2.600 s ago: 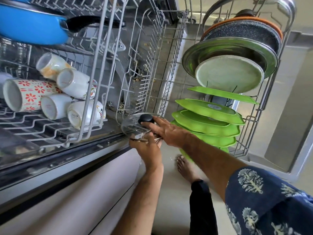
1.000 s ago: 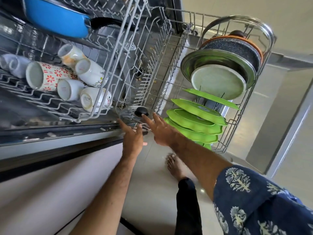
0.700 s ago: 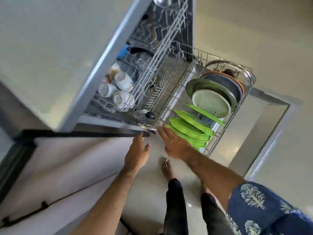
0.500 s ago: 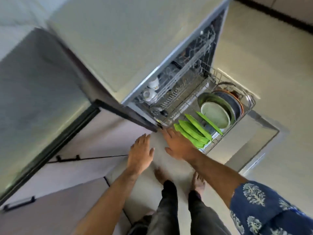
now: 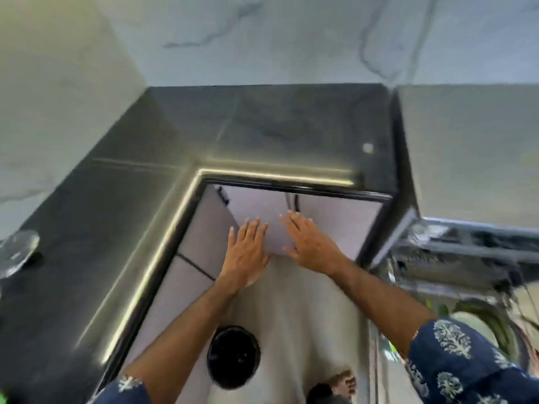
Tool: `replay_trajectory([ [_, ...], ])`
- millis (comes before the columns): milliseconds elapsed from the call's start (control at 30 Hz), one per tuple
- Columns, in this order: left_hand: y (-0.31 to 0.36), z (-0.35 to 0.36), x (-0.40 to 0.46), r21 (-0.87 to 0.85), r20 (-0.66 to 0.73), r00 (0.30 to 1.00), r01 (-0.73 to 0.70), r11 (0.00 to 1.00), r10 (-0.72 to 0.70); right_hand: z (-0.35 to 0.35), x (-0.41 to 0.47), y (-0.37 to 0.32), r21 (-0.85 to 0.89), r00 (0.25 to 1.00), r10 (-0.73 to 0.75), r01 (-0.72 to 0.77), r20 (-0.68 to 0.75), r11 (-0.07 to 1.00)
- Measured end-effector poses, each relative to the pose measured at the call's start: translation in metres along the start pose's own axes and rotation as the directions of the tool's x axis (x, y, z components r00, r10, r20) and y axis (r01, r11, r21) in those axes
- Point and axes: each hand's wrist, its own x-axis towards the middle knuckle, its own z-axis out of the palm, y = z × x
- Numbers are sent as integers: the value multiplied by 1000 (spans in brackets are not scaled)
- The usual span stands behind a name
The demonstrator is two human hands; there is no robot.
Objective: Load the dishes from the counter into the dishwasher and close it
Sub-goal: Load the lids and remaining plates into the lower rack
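Two hands out in front of me, both empty — left hand (image 5: 246, 252) and right hand (image 5: 309, 244) flat, fingers straight and spread, side by side, not touching. Behind them, pale cabinet doors (image 5: 259, 208) under the dark L-shaped counter (image 5: 122, 182). Glass lid (image 5: 17, 252) sits on the counter's far-left edge. Dishwasher (image 5: 455, 252) is at my right — open, racks blurred, contents unreadable. Round black object (image 5: 233, 357) on the floor below.

Dark L-shaped counter (image 5: 262, 132), blurred glass lid (image 5: 17, 252) at its left edge
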Motion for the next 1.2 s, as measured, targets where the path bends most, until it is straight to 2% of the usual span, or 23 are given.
replay_trajectory([
  [167,-106,-33,-91,-52,-145,941,302,952,-306,-7,64,-114,-95,965,-263,263,11,960],
  [300,-182,-35,-191,-102,-162,834,518,849,-528,8,93,-219,-72,899,-434,438,62,896],
  [433,-237,-24,-274,-154,-145,715,667,729,-684,21,113,-307,-53,830,-548,555,104,830],
  [600,-283,-2,-330,-233,-93,599,763,602,-795,42,140,-388,73,782,-594,592,189,802],
  [700,-305,14,-338,-261,-68,572,780,568,-817,64,167,-426,147,762,-582,566,284,812],
  [867,-320,53,-329,-235,20,565,804,546,-825,109,214,-485,364,743,-524,392,416,845],
  [933,-318,69,-328,-178,11,564,814,553,-826,129,233,-510,445,729,-487,275,482,852],
  [1000,-314,80,-329,-153,-43,558,816,557,-829,146,249,-534,557,705,-446,87,551,826],
  [1100,-317,88,-328,-194,-83,550,809,555,-831,168,273,-572,646,577,-416,-274,703,712],
  [1200,-318,89,-328,-219,-107,544,803,554,-832,185,292,-601,601,457,-391,-588,799,542],
])
